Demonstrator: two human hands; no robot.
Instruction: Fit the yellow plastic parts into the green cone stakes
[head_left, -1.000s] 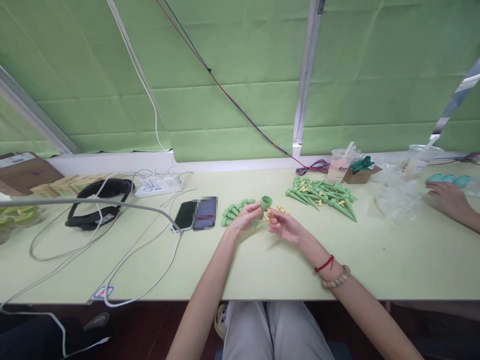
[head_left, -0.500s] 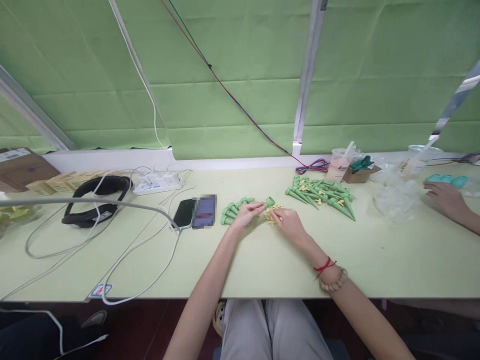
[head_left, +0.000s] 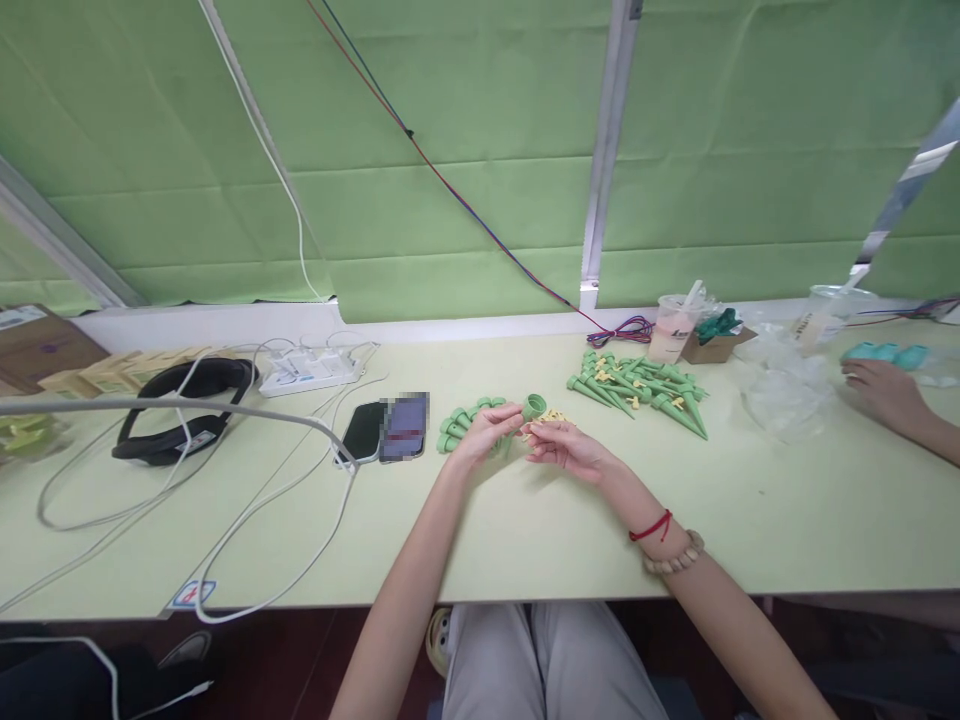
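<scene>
My left hand [head_left: 486,432] is closed around a green plastic plant watering spike [head_left: 534,404], its round open end turned up toward me. Close beside it, my right hand [head_left: 574,450] has thumb and fingers pinched near the spike's side; whatever is between the fingertips is too small to make out. Small yellow valve pieces [head_left: 555,415] lie in a heap just behind my right fingers, partly covered by them. Several green spikes [head_left: 452,428] lie side by side left of my left hand, partly hidden by it.
A pile of green spikes [head_left: 667,385], several with yellow pieces fitted, lies to the right. Two phones [head_left: 364,432], a black headset [head_left: 184,410], a power strip [head_left: 311,370] and loose cables are leftward. Drink cups [head_left: 670,330], plastic bags [head_left: 784,395] and another person's hand [head_left: 881,390] are at right.
My right hand has drawn away from the yellow pieces toward the spike and turned slightly. The spike in my left hand has tilted, showing more of its open end.
</scene>
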